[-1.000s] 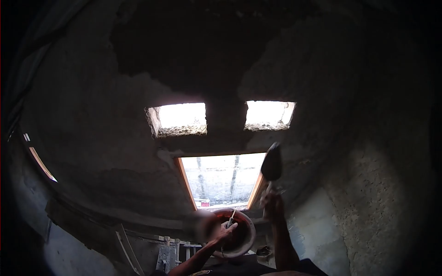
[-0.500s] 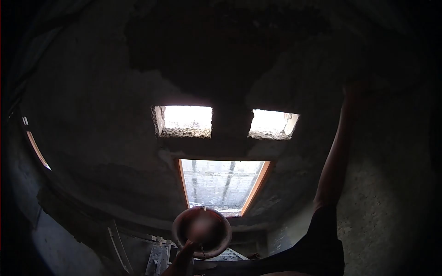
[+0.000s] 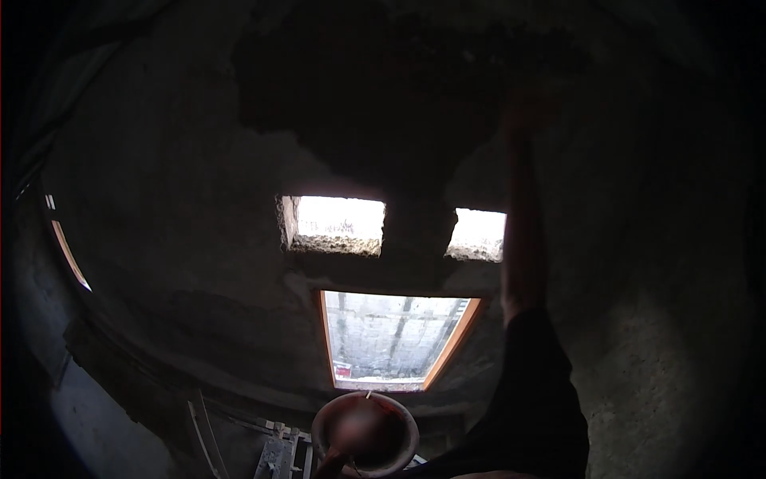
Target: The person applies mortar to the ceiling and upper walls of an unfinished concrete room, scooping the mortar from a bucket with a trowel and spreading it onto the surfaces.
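Note:
A round, reddish-brown bucket (image 3: 410,431) shows at the bottom centre, its mouth facing me. My left hand (image 3: 338,452) reaches up from the lower edge and grips the bucket's near rim; part of what lies inside is a blurred patch. My right arm, in a dark sleeve, stretches high against the wall. In deep shadow at its end is my right hand (image 3: 531,116), close to a large dark patch (image 3: 367,88) on the grey wall. Its fingers, and anything in them, cannot be made out.
Two rough-edged openings (image 3: 339,244) let light through the wall. Below them is a wooden-framed window (image 3: 456,343). Pale wooden pieces (image 3: 275,455) stand at the lower left, near a long dark board (image 3: 112,371). Another narrow window (image 3: 70,255) lies far left.
My right arm has swung left across the wall and now covers part of the right opening. The bucket and my left hand sit slightly lower and further right in view, and the view has shifted.

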The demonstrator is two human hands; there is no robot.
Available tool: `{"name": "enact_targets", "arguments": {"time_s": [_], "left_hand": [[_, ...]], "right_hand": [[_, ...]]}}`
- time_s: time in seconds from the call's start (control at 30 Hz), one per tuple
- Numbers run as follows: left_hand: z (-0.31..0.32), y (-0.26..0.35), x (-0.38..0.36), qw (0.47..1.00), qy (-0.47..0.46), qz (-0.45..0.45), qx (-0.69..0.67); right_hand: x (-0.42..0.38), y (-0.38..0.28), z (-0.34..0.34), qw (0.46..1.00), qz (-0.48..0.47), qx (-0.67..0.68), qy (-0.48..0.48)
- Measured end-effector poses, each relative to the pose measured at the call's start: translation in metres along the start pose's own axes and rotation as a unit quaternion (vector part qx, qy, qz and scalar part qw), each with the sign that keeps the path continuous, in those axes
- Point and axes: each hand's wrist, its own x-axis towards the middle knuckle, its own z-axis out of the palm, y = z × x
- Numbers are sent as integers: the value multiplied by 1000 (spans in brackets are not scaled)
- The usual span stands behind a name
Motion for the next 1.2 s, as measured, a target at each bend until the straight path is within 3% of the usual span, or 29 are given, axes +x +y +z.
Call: {"name": "enact_targets", "arguments": {"time_s": [0.03, 0.07, 0.13, 0.17, 0.23, 0.27, 0.33, 0.37, 0.4, 0.5, 0.6, 0.63, 0.67, 0.73, 0.8, 0.87, 0.93, 1.0, 1.03, 1.1, 1.13, 1.17, 1.2], "left_hand": [[0, 4, -3, 1000, -3, 0, -13], [2, 6, -6, 1000, -3, -1, -26], [2, 8, -6, 1000, 4, 7, -28], [-1, 7, -8, 1000, 12, 4, -29], [-4, 10, -9, 999, 24, 24, -23], [-3, 11, -11, 999, 25, 38, -13], [0, 13, -12, 999, 39, 37, 9], [1, 10, -6, 998, 40, 43, 21], [1, 5, -2, 997, 41, 46, 36], [6, 8, 0, 996, 38, 47, 58], [14, -2, 14, 995, 33, 38, 92], [17, -9, 21, 992, 35, 58, 110], [21, -16, 26, 988, 37, 79, 130], [37, -10, 21, 996, -2, -5, 88], [50, -19, 24, 999, -39, -23, 18], [65, -29, 25, 993, -111, -41, -11], [81, -48, 31, 981, -103, 55, 154], [97, -50, 20, 979, -168, 21, 117], [102, -45, 14, 968, -176, 50, 171], [105, -59, 16, 971, -210, 18, 117], [102, -66, 22, 973, -201, 35, 105], [99, -63, 22, 972, -210, -35, 100], [97, -67, 24, 973, -201, -11, 117]], "right_hand": [[-47, -9, 28, 995, 41, 60, -70], [-74, -23, 30, 979, 24, -99, -177], [-133, -26, 44, 942, 88, 227, -232], [-142, -33, 37, 940, 91, 235, -231], [-161, -44, 12, 969, -2, 111, -219], [-170, -48, -6, 968, 0, 112, -225], [-173, -66, -61, 945, 132, 154, -258], [-192, -53, -84, 964, -27, 48, -260], [-208, -40, -122, 931, 10, 63, -359], [-225, -28, -258, 785, 186, 114, -580], [-226, -33, -413, 600, 351, 104, -711], [-210, -41, -453, 547, 313, 38, -775], [-210, -38, -498, 466, 378, 50, -798], [-172, -62, -553, 255, 456, -58, -851], [-151, -77, -601, 154, 463, -78, -869], [-164, -80, -661, 88, 508, -38, -856], [-178, -93, -694, 57, 539, -22, -840], [-198, -107, -717, 53, 560, -46, -825], [-200, -116, -716, 90, 572, -41, -814], [-241, -116, -756, 183, 495, -83, -845], [-260, -110, -778, 294, 393, -21, -871], [-232, -127, -745, 198, 532, -190, -801], [-265, -113, -792, 265, 411, -167, -856]]}}
